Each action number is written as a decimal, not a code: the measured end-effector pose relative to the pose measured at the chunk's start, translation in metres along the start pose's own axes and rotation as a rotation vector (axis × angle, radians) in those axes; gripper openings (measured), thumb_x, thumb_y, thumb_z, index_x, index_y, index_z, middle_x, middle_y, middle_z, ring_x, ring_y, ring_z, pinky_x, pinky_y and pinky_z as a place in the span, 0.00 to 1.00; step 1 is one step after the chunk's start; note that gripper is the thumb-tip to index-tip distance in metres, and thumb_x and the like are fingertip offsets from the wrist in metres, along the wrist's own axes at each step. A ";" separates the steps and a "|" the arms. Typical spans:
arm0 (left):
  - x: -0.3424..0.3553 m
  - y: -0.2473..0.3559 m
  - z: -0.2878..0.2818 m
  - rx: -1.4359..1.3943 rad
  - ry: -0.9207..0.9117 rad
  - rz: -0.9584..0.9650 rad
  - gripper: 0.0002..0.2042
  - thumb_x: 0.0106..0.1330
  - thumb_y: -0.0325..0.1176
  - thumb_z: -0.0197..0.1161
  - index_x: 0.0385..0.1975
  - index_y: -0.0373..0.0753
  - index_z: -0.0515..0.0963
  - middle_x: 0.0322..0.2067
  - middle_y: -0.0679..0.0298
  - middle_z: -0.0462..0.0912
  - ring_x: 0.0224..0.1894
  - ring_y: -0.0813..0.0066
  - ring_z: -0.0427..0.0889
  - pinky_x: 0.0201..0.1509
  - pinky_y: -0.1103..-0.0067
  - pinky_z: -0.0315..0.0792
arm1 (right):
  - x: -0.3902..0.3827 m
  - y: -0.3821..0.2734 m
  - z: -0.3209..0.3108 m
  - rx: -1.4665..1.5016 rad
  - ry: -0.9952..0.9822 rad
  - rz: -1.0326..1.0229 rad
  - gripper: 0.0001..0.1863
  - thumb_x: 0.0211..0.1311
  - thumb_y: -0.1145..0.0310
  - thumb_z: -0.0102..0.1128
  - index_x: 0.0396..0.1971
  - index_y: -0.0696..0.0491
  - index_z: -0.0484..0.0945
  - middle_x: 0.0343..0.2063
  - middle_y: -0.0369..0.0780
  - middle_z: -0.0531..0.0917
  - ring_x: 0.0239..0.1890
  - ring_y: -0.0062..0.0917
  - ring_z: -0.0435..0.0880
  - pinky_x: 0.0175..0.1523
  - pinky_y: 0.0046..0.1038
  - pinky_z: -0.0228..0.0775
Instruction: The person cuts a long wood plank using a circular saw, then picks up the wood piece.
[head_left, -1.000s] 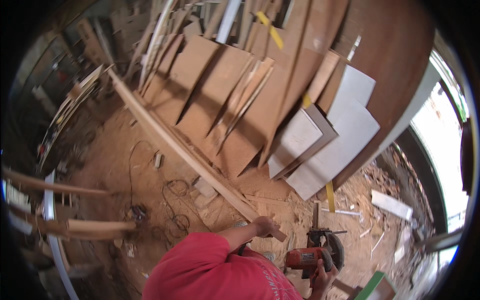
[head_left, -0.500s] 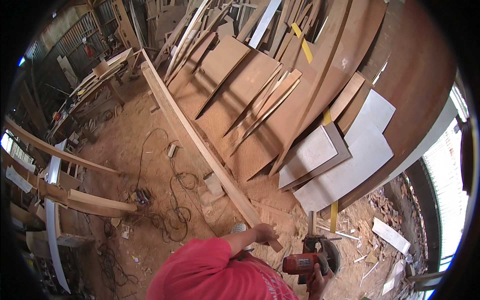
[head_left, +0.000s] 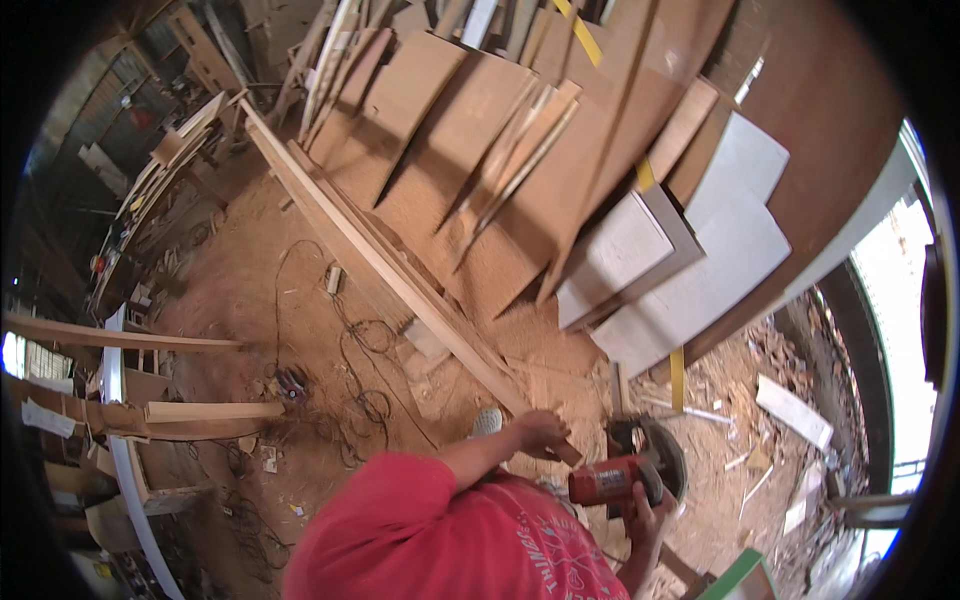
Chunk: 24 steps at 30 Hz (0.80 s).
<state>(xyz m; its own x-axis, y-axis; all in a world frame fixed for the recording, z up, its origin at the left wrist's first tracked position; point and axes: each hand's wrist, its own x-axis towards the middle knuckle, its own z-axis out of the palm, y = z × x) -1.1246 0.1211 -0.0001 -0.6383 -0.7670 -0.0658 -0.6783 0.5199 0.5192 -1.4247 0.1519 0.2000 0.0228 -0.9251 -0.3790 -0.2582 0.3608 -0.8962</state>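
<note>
My left hand [head_left: 543, 432] is wrapped round the near end of a long, pale wooden board [head_left: 400, 278], which slants away to the far left. To its right is a circular saw [head_left: 603, 482] with a red motor housing and a dark round guard. The fingers of my right hand [head_left: 645, 512] are closed on the saw by the guard, with the wrist bent upward from below. The board's tip pokes out past my left hand, close to the saw's housing; whether they touch I cannot tell.
Wood panels [head_left: 500, 95] and white sheets [head_left: 690, 260] lean at the far right. Loose cables [head_left: 370, 405] and a small power tool [head_left: 291, 384] lie on the sawdust-covered floor. Curved timbers [head_left: 215, 411] stand at the left. A green-edged object [head_left: 738, 578] shows at the lower right.
The view has turned, so the surroundings shift. My left hand, still on the board, has moved up and the board's end sits nearer the saw. A green-edged object has come into view.
</note>
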 end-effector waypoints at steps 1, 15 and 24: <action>0.003 0.004 -0.007 0.004 0.088 0.038 0.29 0.57 0.61 0.73 0.33 0.35 0.81 0.33 0.53 0.87 0.41 0.51 0.88 0.48 0.61 0.82 | 0.004 0.011 -0.009 -0.002 -0.006 0.010 0.21 0.65 0.55 0.75 0.40 0.61 0.87 0.21 0.29 0.80 0.23 0.15 0.75 0.27 0.24 0.66; -0.047 0.043 0.038 0.159 0.570 -1.163 0.38 0.79 0.54 0.51 0.80 0.33 0.54 0.81 0.46 0.52 0.83 0.48 0.50 0.84 0.49 0.42 | 0.016 0.040 -0.124 -0.175 -0.474 -0.224 0.26 0.58 0.50 0.78 0.42 0.58 0.88 0.25 0.38 0.85 0.30 0.22 0.80 0.39 0.31 0.74; -0.058 0.033 -0.026 -0.058 0.074 -1.299 0.32 0.81 0.51 0.42 0.82 0.49 0.55 0.84 0.65 0.50 0.84 0.58 0.49 0.85 0.50 0.39 | 0.012 0.053 -0.152 -0.453 -0.737 -0.407 0.25 0.56 0.48 0.79 0.44 0.54 0.90 0.25 0.47 0.86 0.27 0.36 0.87 0.37 0.35 0.77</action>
<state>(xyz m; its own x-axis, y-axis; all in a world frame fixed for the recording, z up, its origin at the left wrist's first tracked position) -1.1010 0.1731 0.0430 0.4918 -0.7138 -0.4987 -0.7631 -0.6291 0.1479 -1.5848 0.1420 0.1829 0.7562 -0.6062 -0.2464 -0.4421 -0.1956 -0.8754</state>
